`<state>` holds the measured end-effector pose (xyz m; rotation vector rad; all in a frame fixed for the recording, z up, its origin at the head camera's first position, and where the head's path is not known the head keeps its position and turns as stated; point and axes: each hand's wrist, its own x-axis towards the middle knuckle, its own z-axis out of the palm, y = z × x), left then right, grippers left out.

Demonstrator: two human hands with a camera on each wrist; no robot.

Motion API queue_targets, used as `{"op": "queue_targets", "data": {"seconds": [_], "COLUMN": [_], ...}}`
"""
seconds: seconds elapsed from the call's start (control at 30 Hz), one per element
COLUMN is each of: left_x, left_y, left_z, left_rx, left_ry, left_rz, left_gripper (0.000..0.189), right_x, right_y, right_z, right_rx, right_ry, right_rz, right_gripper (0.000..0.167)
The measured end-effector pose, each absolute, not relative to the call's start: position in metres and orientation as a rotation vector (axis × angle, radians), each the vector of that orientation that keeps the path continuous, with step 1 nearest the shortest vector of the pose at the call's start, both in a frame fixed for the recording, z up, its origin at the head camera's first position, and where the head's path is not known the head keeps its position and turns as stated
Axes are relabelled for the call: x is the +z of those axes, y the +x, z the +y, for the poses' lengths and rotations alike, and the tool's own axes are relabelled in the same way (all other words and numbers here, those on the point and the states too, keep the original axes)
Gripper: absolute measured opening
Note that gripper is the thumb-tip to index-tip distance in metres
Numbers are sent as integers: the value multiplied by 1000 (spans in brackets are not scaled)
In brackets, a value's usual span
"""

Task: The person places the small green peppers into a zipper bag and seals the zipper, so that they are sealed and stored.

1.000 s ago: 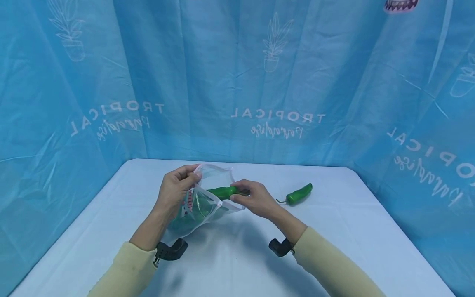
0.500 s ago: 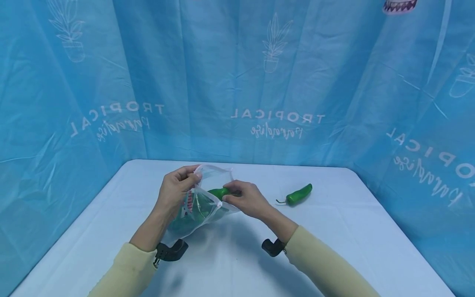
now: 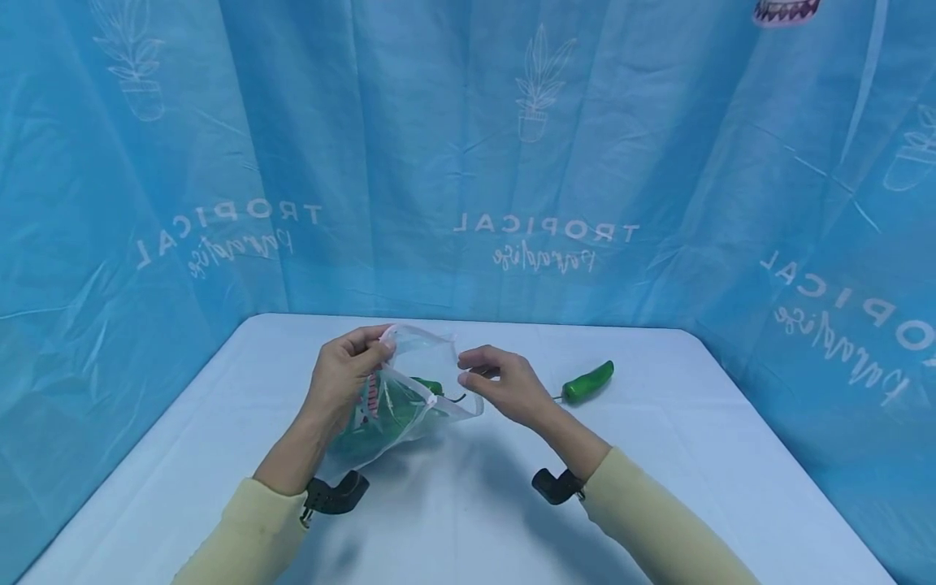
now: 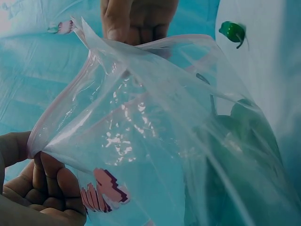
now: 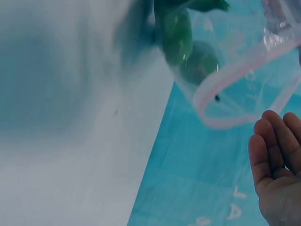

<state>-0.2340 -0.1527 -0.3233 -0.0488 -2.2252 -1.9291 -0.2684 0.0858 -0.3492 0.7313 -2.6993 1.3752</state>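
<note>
My left hand (image 3: 347, 370) pinches the rim of a clear plastic zip bag (image 3: 395, 422), whose mouth gapes to the right. Several green chili peppers (image 5: 178, 40) lie inside it. One of them (image 3: 427, 386) has its stem poking toward the mouth. Just right of that opening is my right hand (image 3: 508, 386), its fingers bent and holding nothing. In the right wrist view the same hand (image 5: 280, 165) shows its fingers loosely extended beside the bag's rim. Red printing (image 4: 106, 190) marks the bag near my left fingers. Another green chili pepper (image 3: 587, 382) rests on the table, beyond my right wrist.
A white-covered table (image 3: 468, 520) lies under both hands. Blue printed curtains (image 3: 439, 162) enclose it at the back and on both sides. Dark wrist cameras (image 3: 336, 493) are strapped to both arms.
My right hand pushed a chili pepper leftward into the bag, let go of it and drew back to the right. My left hand stayed on the rim.
</note>
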Motion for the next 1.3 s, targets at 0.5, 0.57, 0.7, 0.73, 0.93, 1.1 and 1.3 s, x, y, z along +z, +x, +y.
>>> {"op": "queue_targets", "data": {"seconds": [0.5,0.57,0.7,0.73,0.93,1.1,1.3], "left_x": [-323,-323,-323,-323,-324,-323,-324], "left_y": [-234,-233,-233,-233,-234,-234,-234], "left_z": [-156,-156,-156,-156,-157,-156,-157], "left_rx": [-1887,-1889,-1882,-1881,-1887,-1898,-1897], "left_ry": [-24,-25,-27,-27,-32,-27,-26], "left_rz": [-2259,-2257,-2260,-2261,-2252,-2247,-2256], "left_gripper": [39,39,39,39,38,37,38], "right_x": [-365,-368,-376,-379,-390,-395,-401], "right_y": [-287,-291,-298,-300,-313,-322,-331], "right_z": [151,159,174,178,199,213,228], "right_rx": [1395,1403,1372,1356,1323,1300,1277], "right_ry": [450,429,389,379,298,219,154], "right_rz": [-2692,-2699,-2729,-2739,-2791,-2831,-2865], "right_gripper": [34,36,40,42,47,46,46]}}
